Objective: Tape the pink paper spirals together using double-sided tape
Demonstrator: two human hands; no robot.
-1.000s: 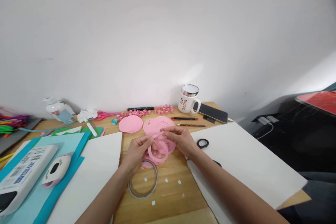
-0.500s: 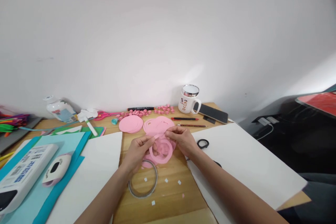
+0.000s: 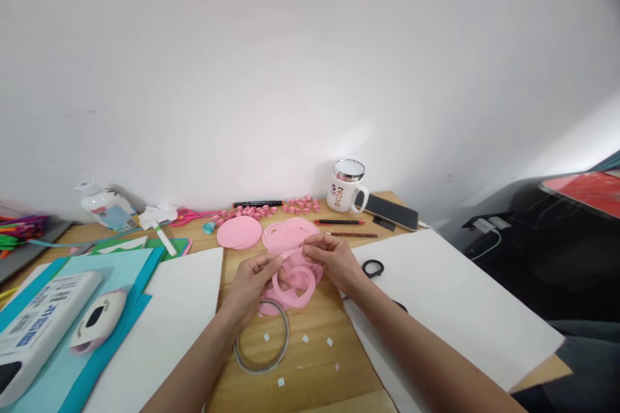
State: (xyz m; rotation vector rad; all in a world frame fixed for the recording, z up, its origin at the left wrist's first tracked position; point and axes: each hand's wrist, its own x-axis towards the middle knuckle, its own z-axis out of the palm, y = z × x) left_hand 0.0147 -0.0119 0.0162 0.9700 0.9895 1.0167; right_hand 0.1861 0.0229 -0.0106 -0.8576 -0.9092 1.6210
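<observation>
Near the middle of the frame, our left hand (image 3: 249, 284) and right hand (image 3: 334, 258) both pinch a pink paper ring (image 3: 296, 302) between thumb and fingers, a two-sided hold that seems to keep the flimsy loop steady. At lower centre we have a tape roll (image 3: 259, 371) on the wooden table (image 3: 310, 371), probably placed for easy reach, with white sheets (image 3: 450, 297) flanking it. Farther back, pink discs (image 3: 239, 232) lie and a mug (image 3: 343, 199) stands before our pale wall (image 3: 242, 77).

The paper ring (image 3: 296, 301) is pink, the lettered mug (image 3: 343, 195) white.
</observation>
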